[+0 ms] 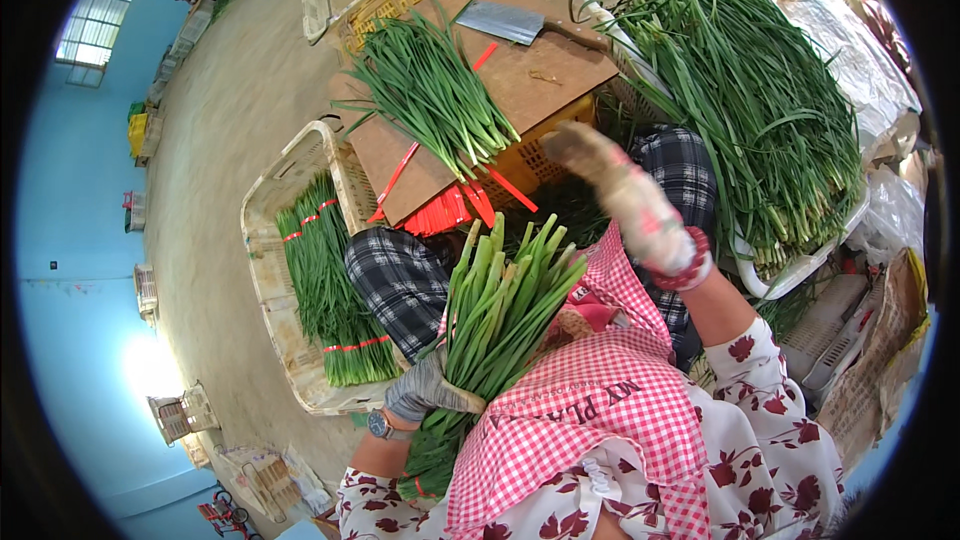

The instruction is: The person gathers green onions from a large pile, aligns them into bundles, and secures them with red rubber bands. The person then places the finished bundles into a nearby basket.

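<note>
My left hand point(431, 391), in a grey glove, grips a bunch of garlic chives point(499, 315) against the checked apron, pale stem ends pointing away from me. Below that hand, a red tie point(420, 486) crosses dark green leaves; whether these belong to the same bunch I cannot tell. My right hand point(619, 195), in a soiled light glove, is blurred in the air over my right knee, near the board's edge. Nothing shows in it. Ahead, a loose heap of chives point(431, 90) lies on a brown board point(555, 82), over a red strip point(397, 176).
A cleaver point(502, 21) rests at the board's far side. Red ties point(436, 214) hang at its near edge. On the left, a plastic crate point(259, 270) holds tied chive bundles point(330, 292). At right, loose chives point(750, 105) fill a white crate point(817, 247).
</note>
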The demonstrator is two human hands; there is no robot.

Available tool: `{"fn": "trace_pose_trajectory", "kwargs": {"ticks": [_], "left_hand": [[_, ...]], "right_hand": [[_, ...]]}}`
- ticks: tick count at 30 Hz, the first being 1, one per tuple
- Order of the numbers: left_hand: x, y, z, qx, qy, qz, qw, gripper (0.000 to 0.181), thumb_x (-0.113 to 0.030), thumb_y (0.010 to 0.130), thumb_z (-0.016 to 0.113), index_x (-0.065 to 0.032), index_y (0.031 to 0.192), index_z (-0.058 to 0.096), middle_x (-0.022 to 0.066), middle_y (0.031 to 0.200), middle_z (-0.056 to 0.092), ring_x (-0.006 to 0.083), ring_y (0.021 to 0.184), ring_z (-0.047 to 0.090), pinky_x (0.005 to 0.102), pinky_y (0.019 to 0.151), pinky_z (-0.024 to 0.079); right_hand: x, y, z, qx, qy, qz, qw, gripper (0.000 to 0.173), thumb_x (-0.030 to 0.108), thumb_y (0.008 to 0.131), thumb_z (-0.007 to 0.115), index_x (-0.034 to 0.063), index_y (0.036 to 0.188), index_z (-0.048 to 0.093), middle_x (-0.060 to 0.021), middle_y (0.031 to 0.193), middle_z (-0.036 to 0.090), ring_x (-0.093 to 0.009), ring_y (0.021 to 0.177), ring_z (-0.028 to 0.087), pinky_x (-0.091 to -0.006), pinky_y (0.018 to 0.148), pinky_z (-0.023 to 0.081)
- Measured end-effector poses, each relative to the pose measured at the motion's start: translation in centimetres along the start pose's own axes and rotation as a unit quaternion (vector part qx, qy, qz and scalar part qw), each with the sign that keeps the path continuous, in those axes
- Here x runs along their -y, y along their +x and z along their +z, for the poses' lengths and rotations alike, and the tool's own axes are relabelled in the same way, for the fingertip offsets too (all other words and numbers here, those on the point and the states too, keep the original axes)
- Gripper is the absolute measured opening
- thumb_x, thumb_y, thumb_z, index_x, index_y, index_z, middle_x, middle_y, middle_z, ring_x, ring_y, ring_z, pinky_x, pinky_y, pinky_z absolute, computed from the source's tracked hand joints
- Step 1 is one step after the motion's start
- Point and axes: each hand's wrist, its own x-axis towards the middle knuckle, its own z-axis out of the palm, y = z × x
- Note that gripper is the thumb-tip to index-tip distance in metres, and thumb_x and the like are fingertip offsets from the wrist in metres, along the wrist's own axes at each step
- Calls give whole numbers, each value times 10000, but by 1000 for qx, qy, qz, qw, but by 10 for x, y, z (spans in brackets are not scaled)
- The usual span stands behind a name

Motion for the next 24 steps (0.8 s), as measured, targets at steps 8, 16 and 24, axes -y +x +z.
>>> {"fn": "trace_pose_trajectory", "kwargs": {"ticks": [8, 16, 24], "left_hand": [[-5, 2, 8, -12, -58, -53, 997, 1031, -289, 588, 890, -27, 1415, 332, 109, 1361, 487, 217, 1254, 442, 358, 1065, 325], [-16, 3, 11, -3, -78, -63, 995, 881, -188, 629, 879, -8, 1354, 411, 81, 1310, 522, 158, 1169, 494, 317, 1032, 371], [-13, 3, 10, 8, -37, -79, 996, 909, -192, 597, 891, -8, 1356, 425, 103, 1322, 525, 185, 1190, 496, 345, 1031, 375]], "right_hand": [[9, -10, -10, 32, 56, 46, 997, 413, 159, 995, 411, -27, 1362, 373, -148, 1301, 493, -244, 1223, 466, -361, 1060, 351], [21, -11, 18, 73, -140, 133, 978, 342, 164, 942, 528, -7, 1237, 518, -89, 1055, 632, -140, 930, 599, -281, 844, 486], [26, -16, 15, 94, -112, 282, 948, 196, 156, 817, 647, -8, 918, 681, -34, 787, 671, -77, 740, 594, -251, 704, 488]]}}
